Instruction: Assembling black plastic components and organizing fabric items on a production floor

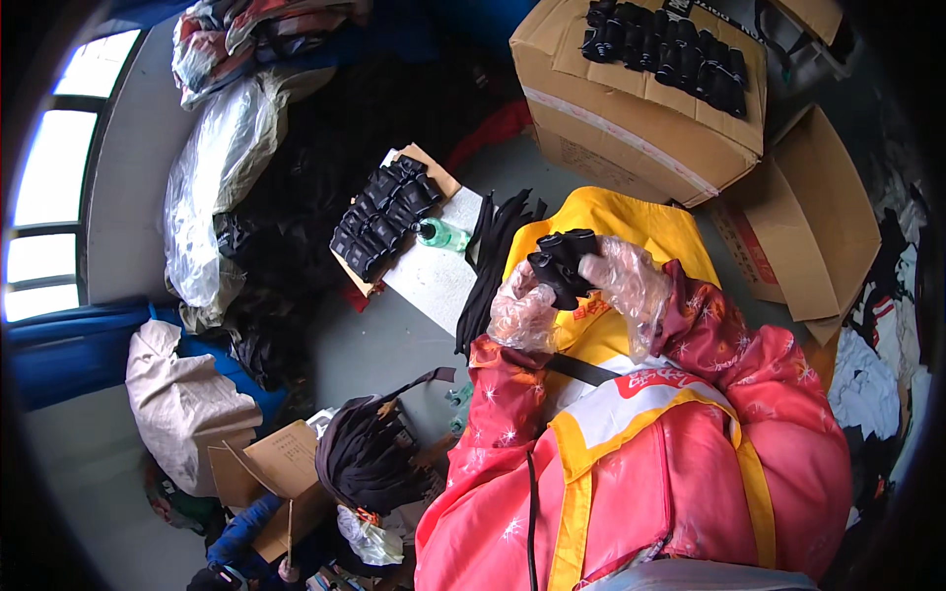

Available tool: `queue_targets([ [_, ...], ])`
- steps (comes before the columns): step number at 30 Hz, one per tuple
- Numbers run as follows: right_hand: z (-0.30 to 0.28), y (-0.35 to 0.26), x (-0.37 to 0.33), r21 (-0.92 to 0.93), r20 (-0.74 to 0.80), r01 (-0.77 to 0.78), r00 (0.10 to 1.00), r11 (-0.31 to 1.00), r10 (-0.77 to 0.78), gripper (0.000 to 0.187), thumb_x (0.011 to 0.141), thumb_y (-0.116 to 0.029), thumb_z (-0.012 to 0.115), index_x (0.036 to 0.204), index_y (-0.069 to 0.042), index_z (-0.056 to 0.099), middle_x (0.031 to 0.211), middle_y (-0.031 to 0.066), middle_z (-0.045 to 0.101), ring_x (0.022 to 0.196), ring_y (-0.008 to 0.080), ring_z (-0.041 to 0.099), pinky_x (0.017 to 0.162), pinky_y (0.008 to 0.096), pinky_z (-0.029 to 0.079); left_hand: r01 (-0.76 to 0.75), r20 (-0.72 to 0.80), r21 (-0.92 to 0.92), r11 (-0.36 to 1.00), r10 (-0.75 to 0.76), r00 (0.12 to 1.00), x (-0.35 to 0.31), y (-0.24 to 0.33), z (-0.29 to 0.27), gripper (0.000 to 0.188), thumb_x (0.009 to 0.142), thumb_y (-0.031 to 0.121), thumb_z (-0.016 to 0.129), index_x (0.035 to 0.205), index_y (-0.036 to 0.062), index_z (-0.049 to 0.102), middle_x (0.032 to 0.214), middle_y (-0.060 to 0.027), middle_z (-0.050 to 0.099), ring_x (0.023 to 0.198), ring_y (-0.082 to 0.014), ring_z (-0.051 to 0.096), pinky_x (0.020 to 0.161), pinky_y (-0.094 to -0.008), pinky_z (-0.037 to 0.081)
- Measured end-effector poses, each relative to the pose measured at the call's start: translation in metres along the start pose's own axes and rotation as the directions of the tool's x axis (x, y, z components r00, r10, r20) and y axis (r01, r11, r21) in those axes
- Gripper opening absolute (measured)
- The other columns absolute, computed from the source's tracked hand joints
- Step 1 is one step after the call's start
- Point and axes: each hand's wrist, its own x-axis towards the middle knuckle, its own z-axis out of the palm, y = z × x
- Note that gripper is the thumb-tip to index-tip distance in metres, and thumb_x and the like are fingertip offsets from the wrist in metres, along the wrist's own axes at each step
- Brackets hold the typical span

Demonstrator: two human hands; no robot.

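Observation:
Over my lap, both hands wear thin clear plastic gloves and hold a small cluster of rolled black fabric strips [562, 264]. My left hand [522, 310] is closed around the lower left side of the cluster. My right hand [628, 281] grips it from the right, fingers at the upper rolls. A yellow apron [616, 212] spreads beneath them. Just left, long loose black strips [496, 256] hang over the edge of a white board [429, 271]. On that board lie rows of similar black rolls [386, 212] on cardboard, beside a green plastic bottle [443, 234].
A large closed carton [631, 128] stands ahead, with more black rolls [680, 49] on top. An open carton [803, 217] is to the right, near piled cloth [867, 384]. At left are stuffed sacks [182, 404]; lower left, a dark strip bundle [379, 458] and another person's blue sleeve [241, 527].

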Motion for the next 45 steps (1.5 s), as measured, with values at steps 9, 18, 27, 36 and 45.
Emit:
queue_targets([
  [9, -0.008, 0.015, -0.001, -0.156, -0.117, 0.108, 0.985, 0.982, -0.127, 0.038, 0.083, -0.015, 0.063, 0.116, 0.001, 0.056, 0.107, 0.0098, 0.063, 0.1, 0.0193, 0.06, 0.09, 0.0324, 0.046, -0.009, 0.097, 0.147, 0.989, -0.005, 0.995, 0.001, 0.003, 0.005, 0.042, 0.07, -0.005, 0.065, 0.111, -0.0003, 0.057, 0.109, -0.0074, 0.06, 0.097, -0.0193, 0.059, 0.09, -0.0326, 0.047],
  [18, 0.003, 0.025, 0.008, 0.38, -0.039, 0.015, 0.999, 0.925, 0.0, 0.041, 0.086, -0.023, 0.066, 0.117, 0.001, 0.055, 0.106, 0.0105, 0.063, 0.098, 0.0204, 0.06, 0.089, 0.0315, 0.047, -0.049, 0.174, 0.156, 0.987, 0.022, 0.985, -0.004, 0.013, 0.01, 0.039, 0.07, -0.002, 0.068, 0.107, -0.002, 0.058, 0.106, -0.0084, 0.062, 0.098, -0.0191, 0.058, 0.091, -0.0338, 0.046],
  [27, 0.023, 0.031, 0.045, -0.157, -0.191, -0.045, 0.981, 0.987, 0.014, 0.036, 0.085, -0.026, 0.067, 0.11, -0.003, 0.058, 0.101, 0.0071, 0.063, 0.091, 0.0164, 0.059, 0.084, 0.0286, 0.047, -0.1, 0.052, 0.06, 0.993, 0.097, 0.994, -0.011, 0.029, -0.019, 0.036, 0.069, -0.004, 0.065, 0.104, -0.0011, 0.057, 0.107, -0.0095, 0.061, 0.1, -0.0194, 0.057, 0.09, -0.0329, 0.046],
  [36, 0.037, 0.047, 0.075, 0.433, -0.247, -0.13, 0.935, 0.892, 0.255, 0.026, 0.084, -0.017, 0.066, 0.105, -0.005, 0.055, 0.09, 0.0053, 0.058, 0.083, 0.017, 0.056, 0.076, 0.0296, 0.048, -0.305, -0.307, 0.342, 0.889, 0.413, 0.858, -0.052, 0.098, -0.069, 0.044, 0.068, -0.005, 0.056, 0.111, -0.0016, 0.054, 0.103, -0.0108, 0.06, 0.092, -0.0206, 0.061, 0.085, -0.0333, 0.05],
  [45, 0.013, 0.075, 0.111, 0.533, -0.319, -0.188, 0.858, 0.825, 0.402, 0.02, 0.084, -0.012, 0.065, 0.101, -0.004, 0.057, 0.091, 0.0069, 0.06, 0.082, 0.0176, 0.058, 0.075, 0.0292, 0.049, -0.073, -0.558, 0.455, 0.887, 0.348, 0.754, 0.077, 0.185, -0.197, 0.041, 0.071, 0.008, 0.067, 0.11, -0.0008, 0.06, 0.095, -0.005, 0.065, 0.083, -0.0158, 0.06, 0.076, -0.0274, 0.047],
])
